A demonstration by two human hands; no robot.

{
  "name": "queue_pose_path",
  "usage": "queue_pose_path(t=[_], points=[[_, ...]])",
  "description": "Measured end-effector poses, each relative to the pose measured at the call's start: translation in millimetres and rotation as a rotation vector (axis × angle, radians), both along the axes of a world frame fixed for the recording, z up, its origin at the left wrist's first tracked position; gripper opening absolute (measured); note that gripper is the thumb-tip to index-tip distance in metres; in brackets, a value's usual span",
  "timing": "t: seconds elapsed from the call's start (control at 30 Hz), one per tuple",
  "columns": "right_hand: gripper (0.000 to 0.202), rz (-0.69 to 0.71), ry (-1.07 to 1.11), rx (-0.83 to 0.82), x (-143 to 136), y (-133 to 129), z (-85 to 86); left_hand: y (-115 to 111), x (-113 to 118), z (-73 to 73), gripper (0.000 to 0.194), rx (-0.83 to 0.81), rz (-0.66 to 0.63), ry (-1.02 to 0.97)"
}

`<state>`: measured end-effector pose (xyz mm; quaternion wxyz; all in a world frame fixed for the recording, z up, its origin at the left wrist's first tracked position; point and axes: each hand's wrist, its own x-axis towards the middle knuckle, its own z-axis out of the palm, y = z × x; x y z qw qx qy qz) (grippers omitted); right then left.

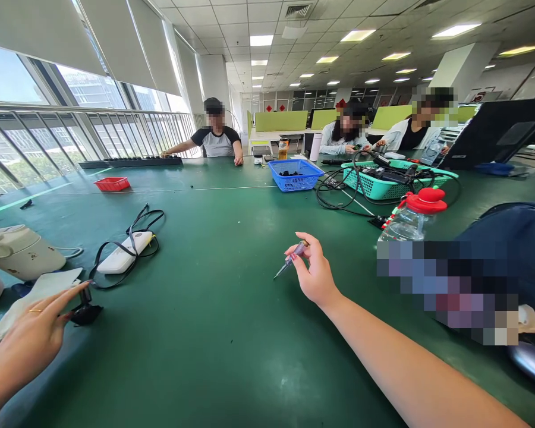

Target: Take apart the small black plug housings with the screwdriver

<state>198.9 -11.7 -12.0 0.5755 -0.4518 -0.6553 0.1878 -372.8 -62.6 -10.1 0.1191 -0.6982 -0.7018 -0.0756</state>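
My right hand (314, 270) is closed in a pinch on a small screwdriver (290, 259) with a clear purplish handle. Its thin metal tip points down and left, just over the green table (196, 351). At the left, my left hand (38, 333) has its fingers stretched out over a small black part (87, 308). The index fingertip is at the part's upper end and the thumb is near its side; a firm grip does not show. Under and behind that hand lies a pale flat pad (49, 286). A white power bank (123, 254) with a black cord lies further back.
A blue basket (295, 175) holds black parts; a teal basket (383, 185) holds tangled cables. A red-lidded bottle (410, 220) and dark bag (503, 238) stand right. A red tray (112, 184) and white bag (20, 251) are left. Three people sit across the table.
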Motion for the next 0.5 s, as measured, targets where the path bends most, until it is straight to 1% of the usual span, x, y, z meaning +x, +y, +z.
queue_pose_path(t=[0.03, 0.1, 0.2, 0.33, 0.4, 0.5], points=[[0.037, -0.001, -0.001, 0.002, 0, 0, 0.2, 0, 7, 2.0, 0.063, -0.010, -0.033, -0.003], [0.036, -0.003, -0.005, 0.002, 0, 0, 0.8, 1, 11, 2.5, 0.062, -0.048, -0.094, -0.008], [0.036, -0.003, -0.004, 0.001, 0, -1, 1.2, 2, 2, -0.8, 0.061, -0.110, -0.125, -0.015], [0.036, -0.002, -0.002, -0.005, 0, -1, 0.6, 6, -10, -1.5, 0.061, -0.153, -0.120, -0.027], [0.036, 0.004, 0.002, -0.008, 0, -1, 0.0, 7, -7, 1.1, 0.063, -0.157, -0.098, -0.019], [0.037, 0.008, 0.002, -0.009, 0, -1, -0.6, 7, 6, 6.3, 0.069, -0.145, -0.011, 0.011]])
